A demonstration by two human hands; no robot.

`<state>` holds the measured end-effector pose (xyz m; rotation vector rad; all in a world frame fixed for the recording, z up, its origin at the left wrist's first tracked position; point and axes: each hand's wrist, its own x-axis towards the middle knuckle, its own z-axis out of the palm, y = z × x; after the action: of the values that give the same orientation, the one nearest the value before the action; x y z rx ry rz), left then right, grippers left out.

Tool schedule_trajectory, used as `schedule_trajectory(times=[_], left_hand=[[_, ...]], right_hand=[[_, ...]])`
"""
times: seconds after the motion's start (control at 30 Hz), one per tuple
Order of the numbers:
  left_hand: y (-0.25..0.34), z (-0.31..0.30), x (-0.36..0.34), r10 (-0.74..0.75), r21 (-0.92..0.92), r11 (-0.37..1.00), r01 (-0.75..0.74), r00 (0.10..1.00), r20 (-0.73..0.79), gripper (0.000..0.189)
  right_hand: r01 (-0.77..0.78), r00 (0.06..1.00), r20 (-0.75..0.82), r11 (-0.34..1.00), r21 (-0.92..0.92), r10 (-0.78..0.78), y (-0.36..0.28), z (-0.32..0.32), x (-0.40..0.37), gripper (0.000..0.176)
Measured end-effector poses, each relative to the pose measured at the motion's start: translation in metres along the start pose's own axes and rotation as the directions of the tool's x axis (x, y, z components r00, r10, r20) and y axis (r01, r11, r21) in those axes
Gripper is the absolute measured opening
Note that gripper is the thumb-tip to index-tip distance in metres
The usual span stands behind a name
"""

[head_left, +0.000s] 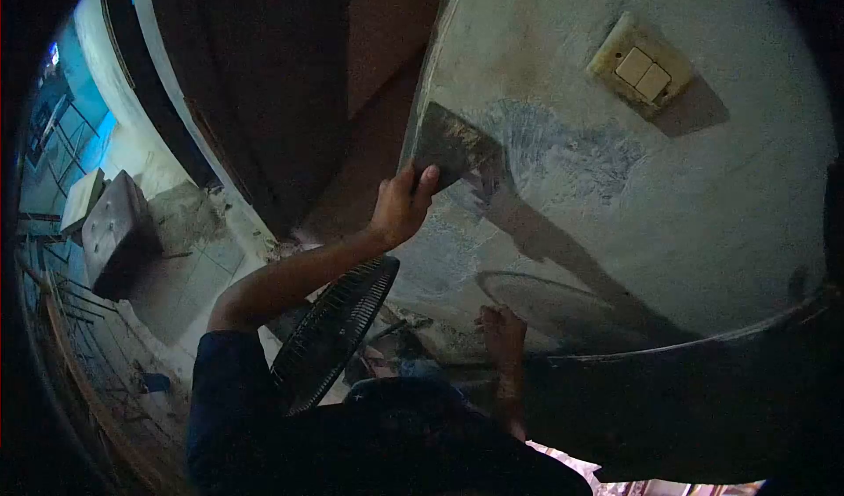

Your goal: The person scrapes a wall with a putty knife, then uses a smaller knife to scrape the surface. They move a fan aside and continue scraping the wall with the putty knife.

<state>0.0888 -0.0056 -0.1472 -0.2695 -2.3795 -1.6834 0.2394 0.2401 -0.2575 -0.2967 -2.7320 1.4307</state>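
My left hand point(404, 204) grips the lower edge of a flat, dark rectangular plate point(453, 144), with the thumb across its face. Pale, putty-like material is smeared on the plate, which is up against the wall point(738, 197) near its corner edge. Beside it, a rough grey-white patch point(571, 149) of smeared filler marks the wall. My right hand point(503, 331) is lower down, close to the wall, its fingers loosely bent and apart with nothing seen in them. A shadow of my left arm and the plate falls across the wall.
A stained light switch point(646, 69) is on the wall at upper right. Below my left arm stands a black slatted round grille point(338, 333), like a fan guard. A dark doorway lies left of the wall corner. A tufted grey seat point(114, 228) and metal racks are at far left.
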Motion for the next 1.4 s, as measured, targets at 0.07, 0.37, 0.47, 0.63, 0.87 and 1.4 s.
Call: schedule_trajectory(times=[0.07, 0.37, 0.47, 0.63, 0.87, 1.4], left_hand=[[0.001, -0.001, -0.005, 0.023, -0.004, 1.0, -0.023, 0.999, -0.034, 0.057], [0.011, -0.004, -0.02, -0.07, 0.032, 0.997, 0.069, 0.997, 0.016, 0.048], [0.035, -0.006, -0.024, -0.23, -0.213, 0.941, 0.261, 0.96, 0.157, 0.047], [0.046, 0.009, -0.023, -0.257, -0.245, 0.921, 0.303, 0.945, 0.202, 0.047], [0.04, -0.02, 0.001, 0.05, -0.08, 0.995, -0.062, 0.988, -0.144, 0.045], [-0.014, 0.019, 0.093, -0.036, -0.365, 0.917, -0.162, 0.878, -0.478, 0.058]], right_hand=[[0.006, 1.0, 0.0, 0.987, 0.158, -0.006, -0.022, 0.001, -0.004, 0.029], [-0.025, 0.996, 0.084, 0.998, -0.06, 0.03, -0.003, 0.019, 0.008, 0.034], [0.108, 0.992, 0.045, 0.976, 0.188, -0.119, -0.036, 0.025, 0.005, 0.035], [0.398, 0.91, -0.143, 0.726, 0.561, -0.389, -0.142, 0.05, 0.034, 0.042], [0.243, 0.964, -0.058, 0.768, 0.593, -0.26, -0.178, 0.05, 0.065, 0.034], [0.464, 0.875, -0.325, 0.811, 0.356, -0.358, -0.182, 0.08, 0.098, 0.038]])
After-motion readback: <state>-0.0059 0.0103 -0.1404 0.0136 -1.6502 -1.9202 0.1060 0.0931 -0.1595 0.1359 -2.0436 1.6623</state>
